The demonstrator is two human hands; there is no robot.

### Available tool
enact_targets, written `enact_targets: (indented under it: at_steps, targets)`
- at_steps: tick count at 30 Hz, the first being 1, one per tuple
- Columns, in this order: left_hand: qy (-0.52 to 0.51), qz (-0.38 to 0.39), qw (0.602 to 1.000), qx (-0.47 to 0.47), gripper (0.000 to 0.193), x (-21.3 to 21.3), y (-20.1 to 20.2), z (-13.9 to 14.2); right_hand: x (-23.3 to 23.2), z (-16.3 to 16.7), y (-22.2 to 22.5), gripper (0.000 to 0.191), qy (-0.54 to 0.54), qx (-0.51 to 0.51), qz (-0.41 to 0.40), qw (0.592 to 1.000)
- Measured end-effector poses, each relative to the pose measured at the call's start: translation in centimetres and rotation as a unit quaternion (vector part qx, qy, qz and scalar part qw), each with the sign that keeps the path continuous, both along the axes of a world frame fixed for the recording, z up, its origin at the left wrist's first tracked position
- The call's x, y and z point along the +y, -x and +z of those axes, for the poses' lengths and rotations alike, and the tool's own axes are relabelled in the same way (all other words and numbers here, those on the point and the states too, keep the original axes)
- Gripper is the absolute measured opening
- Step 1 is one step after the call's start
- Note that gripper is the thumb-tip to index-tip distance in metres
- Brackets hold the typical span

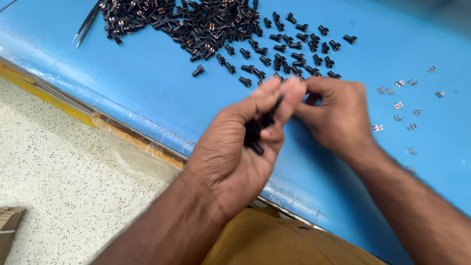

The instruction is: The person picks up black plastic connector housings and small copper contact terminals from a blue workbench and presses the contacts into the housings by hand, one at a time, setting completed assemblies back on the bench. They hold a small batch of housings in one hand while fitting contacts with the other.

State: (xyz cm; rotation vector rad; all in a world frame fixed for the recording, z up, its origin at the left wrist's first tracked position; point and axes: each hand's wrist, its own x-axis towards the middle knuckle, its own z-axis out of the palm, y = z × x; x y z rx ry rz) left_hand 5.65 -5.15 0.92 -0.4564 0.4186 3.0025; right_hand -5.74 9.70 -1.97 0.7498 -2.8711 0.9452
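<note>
Blue-topped desk [162,93] fills most of the view, its metal edge running diagonally above a speckled pale floor [59,167]. Large heap of small black plastic parts with copper-coloured inserts [196,24] lies at the far side of the desk, thinning into scattered single pieces toward the hands. Left hand [240,147] raised above the desk, fingers curled closed around a bundle of the same small black plastic pieces [255,132], one end poking out below the thumb. Right hand [333,113] just beside it, fingertips meeting the left fingertips; motion blur there, so cannot tell whether the right hand pinches anything. Thin dark metal tweezers [86,24] rest at the heap's left end. Tiny bent metal clips [402,105] scattered right of the hands, well apart from the heap.
</note>
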Motion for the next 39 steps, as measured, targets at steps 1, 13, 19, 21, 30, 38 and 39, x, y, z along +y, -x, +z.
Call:
enact_targets:
  at_steps: [1, 13, 19, 21, 30, 38, 39]
  targets:
    - [-0.030, 0.016, 0.998, 0.051, 0.050, 0.1, 0.1, 0.1, -0.3, -0.3, -0.1, 0.021, 0.000, 0.021, 0.003, 1.000]
    - [-0.045, -0.037, 0.998, 0.012, 0.055, 2.5, 0.6, 0.0, 16.4, -1.8, 14.0, 0.032, 0.084, 0.035, -0.223, 0.971]
    - [0.035, -0.068, 0.997, 0.031, 0.062, 3.3, 1.0, 0.3, 19.2, -2.4, 18.4, 0.040, 0.007, -0.056, -0.216, 0.975]
    - [0.033, -0.065, 0.997, 0.032, 0.062, 3.2, 1.0, 0.4, 18.8, -2.4, 18.5, 0.032, 0.011, -0.080, -0.209, 0.975]
    - [0.034, -0.033, 0.998, -0.046, 0.052, 3.2, 0.7, 0.4, 17.7, -0.4, 17.2, 0.009, 0.010, -0.027, -0.127, 0.992]
    - [0.032, -0.034, 0.998, -0.048, 0.036, 3.6, 1.5, 0.8, 9.6, 6.9, 2.5, 0.009, 0.304, -0.152, 0.064, 0.938]
    - [0.033, -0.038, 0.998, -0.042, 0.033, 3.8, 1.7, 0.7, 8.3, 7.2, 0.8, 0.009, 0.317, -0.163, 0.095, 0.929]
